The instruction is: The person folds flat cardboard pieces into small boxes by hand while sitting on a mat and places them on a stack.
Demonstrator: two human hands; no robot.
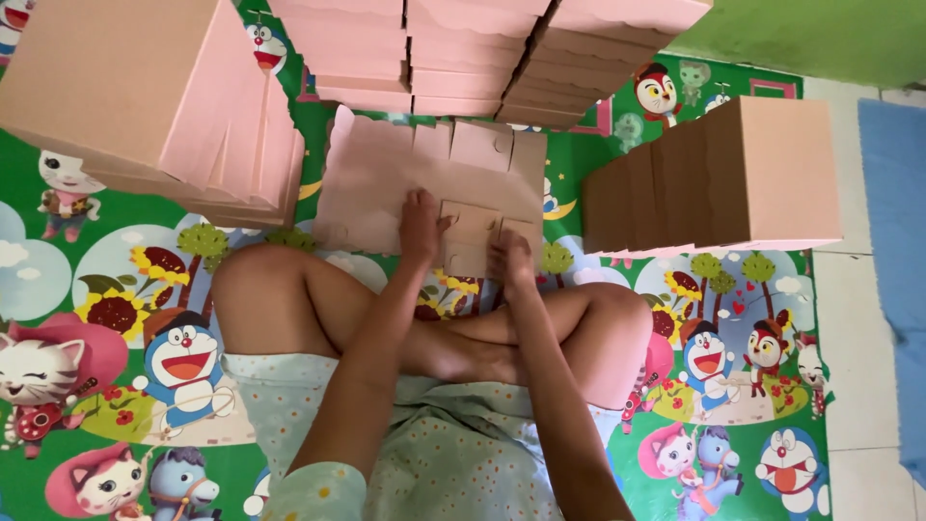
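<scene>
Down on the cartoon mat (116, 289), a flat pink cardboard sheet (386, 183) lies at twelve o'clock from the crossed legs. Both hands press flat, fingers open: left hand (421, 227) beside right hand (509, 259), holding a flap (473, 241) down. Folded boxes (714, 178) stand stacked at two o'clock, within reach.
</scene>
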